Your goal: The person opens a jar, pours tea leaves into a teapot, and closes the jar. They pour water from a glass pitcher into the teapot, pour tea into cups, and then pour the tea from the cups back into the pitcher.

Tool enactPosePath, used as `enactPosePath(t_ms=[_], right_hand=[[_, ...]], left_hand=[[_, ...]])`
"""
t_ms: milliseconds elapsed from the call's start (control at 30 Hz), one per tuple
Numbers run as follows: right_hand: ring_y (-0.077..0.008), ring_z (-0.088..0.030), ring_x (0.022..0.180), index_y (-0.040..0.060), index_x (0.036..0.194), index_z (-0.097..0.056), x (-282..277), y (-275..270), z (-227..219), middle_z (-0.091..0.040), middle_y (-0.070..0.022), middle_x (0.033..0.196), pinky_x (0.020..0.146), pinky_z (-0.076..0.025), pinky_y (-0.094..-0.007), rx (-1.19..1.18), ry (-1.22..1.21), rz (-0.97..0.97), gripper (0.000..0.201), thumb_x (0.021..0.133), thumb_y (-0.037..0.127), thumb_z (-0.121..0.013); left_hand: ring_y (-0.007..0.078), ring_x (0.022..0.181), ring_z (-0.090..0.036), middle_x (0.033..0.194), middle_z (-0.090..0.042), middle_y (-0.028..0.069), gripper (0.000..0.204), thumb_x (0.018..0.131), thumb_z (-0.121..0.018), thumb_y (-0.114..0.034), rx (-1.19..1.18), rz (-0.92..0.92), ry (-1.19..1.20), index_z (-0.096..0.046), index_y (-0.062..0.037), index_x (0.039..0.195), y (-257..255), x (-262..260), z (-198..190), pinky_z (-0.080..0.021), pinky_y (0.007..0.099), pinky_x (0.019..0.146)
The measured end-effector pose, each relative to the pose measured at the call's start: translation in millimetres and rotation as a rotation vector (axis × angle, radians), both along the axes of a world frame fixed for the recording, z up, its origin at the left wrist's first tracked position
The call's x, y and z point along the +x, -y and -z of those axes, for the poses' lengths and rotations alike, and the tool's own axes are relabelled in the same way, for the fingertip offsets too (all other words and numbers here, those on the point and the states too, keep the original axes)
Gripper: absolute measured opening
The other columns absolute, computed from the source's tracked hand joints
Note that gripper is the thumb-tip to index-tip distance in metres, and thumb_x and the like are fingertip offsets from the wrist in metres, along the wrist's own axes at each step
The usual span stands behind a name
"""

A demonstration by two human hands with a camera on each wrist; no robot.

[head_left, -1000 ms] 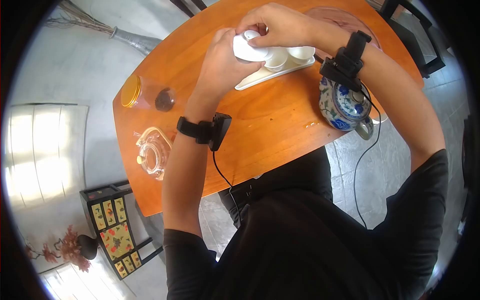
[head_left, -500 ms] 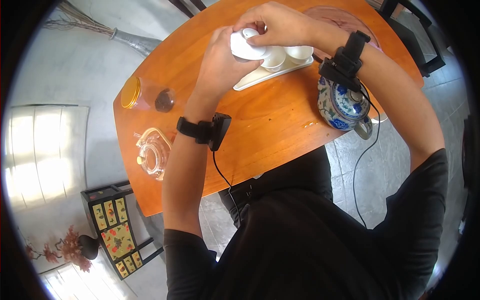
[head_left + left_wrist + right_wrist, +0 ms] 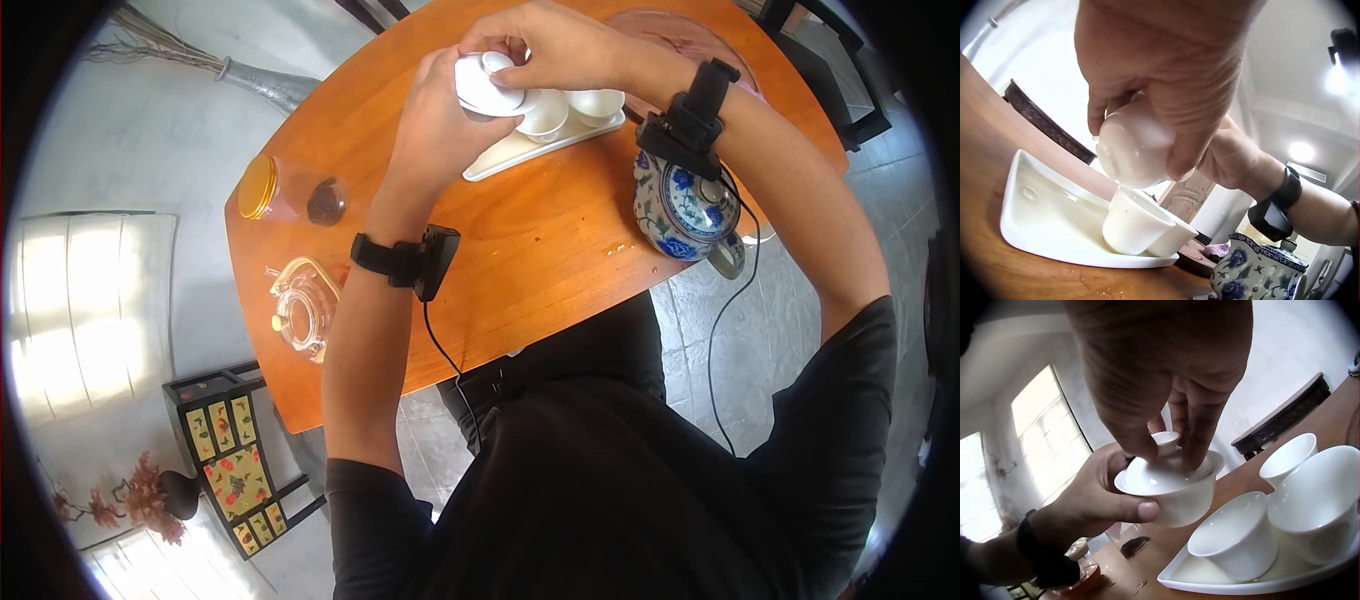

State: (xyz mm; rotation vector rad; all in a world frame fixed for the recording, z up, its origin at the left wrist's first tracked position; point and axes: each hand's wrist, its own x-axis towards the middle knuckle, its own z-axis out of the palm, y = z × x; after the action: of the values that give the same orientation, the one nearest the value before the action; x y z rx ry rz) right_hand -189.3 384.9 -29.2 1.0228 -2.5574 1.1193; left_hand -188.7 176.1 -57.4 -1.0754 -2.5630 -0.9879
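A white lidded tea bowl, a gaiwan (image 3: 1188, 503), is held up by my left hand (image 3: 432, 130), whose thumb and fingers grip its flared rim. My right hand (image 3: 545, 45) pinches the round knob (image 3: 1165, 439) of its lid (image 3: 1154, 476), which sits inside the rim. In the left wrist view the bowl looks tilted, its underside over a white cup (image 3: 1135, 222). Three white cups show in the right wrist view: a near one (image 3: 1235, 540), a larger-looking one (image 3: 1316, 509) and one behind (image 3: 1288, 459). They stand at one end of a white tray (image 3: 500, 160).
A blue-and-white teapot (image 3: 685, 215) stands under my right forearm. Left on the wooden table (image 3: 500, 280) are a glass teapot (image 3: 305, 310) and a yellow-lidded jar (image 3: 285, 190) lying on its side with dark contents. Behind is a round brown board (image 3: 690, 45). Small wet spots dot the wood.
Both hands have shifted slightly left and up in the head view with the gaiwan, the grips unchanged. The other things on the table stay in place.
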Motion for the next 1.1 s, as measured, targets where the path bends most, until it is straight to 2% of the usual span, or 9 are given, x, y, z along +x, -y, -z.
enactPosePath(t_ms=[267, 533, 833, 1100], right_hand=[[-0.0336, -0.069, 0.095, -0.0006, 0.109, -0.067, 0, -2, 0, -0.071, -0.0204, 0.101, 0.084, -0.055, -0.0405, -0.01, 0.026, -0.007, 0.036, 0.076, 0.012, -0.074], [-0.0324, -0.068, 0.09, 0.0003, 0.109, -0.064, 0, 0, -1, -0.069, -0.0186, 0.096, 0.08, -0.055, -0.0406, 0.017, 0.062, 0.018, 0.036, 0.076, 0.011, -0.074], [-0.0321, -0.067, 0.089, 0.0018, 0.108, -0.06, -3, 1, 4, -0.067, -0.0182, 0.094, 0.079, -0.054, -0.0406, -0.008, 0.055, -0.001, 0.037, 0.077, 0.013, -0.075], [-0.03, -0.065, 0.084, 0.0044, 0.102, -0.058, -5, -2, 9, -0.066, -0.0155, 0.089, 0.074, -0.053, -0.0401, 0.001, 0.076, 0.015, 0.035, 0.075, 0.016, -0.077]], left_hand=[[0.0278, 0.115, -0.062, 0.124, -0.06, 0.0152, 0.075, 0.068, -0.091, -0.022, 0.006, 0.001, -0.03, -0.059, 0.0009, 0.132, -1, -3, 2, -0.052, 0.0373, 0.097], [0.0316, 0.114, -0.06, 0.122, -0.061, 0.0166, 0.066, 0.069, -0.089, -0.024, -0.06, 0.021, -0.092, -0.061, -0.0014, 0.125, 0, -1, -6, -0.05, 0.0403, 0.097], [0.0324, 0.113, -0.061, 0.12, -0.061, 0.0175, 0.07, 0.069, -0.09, -0.025, -0.135, 0.03, -0.104, -0.058, 0.0007, 0.126, -2, 5, -17, -0.05, 0.0404, 0.095], [0.032, 0.114, -0.06, 0.118, -0.064, 0.0144, 0.066, 0.069, -0.089, -0.025, -0.11, 0.084, -0.076, -0.06, -0.0027, 0.125, -4, 2, -14, -0.05, 0.0397, 0.095]])
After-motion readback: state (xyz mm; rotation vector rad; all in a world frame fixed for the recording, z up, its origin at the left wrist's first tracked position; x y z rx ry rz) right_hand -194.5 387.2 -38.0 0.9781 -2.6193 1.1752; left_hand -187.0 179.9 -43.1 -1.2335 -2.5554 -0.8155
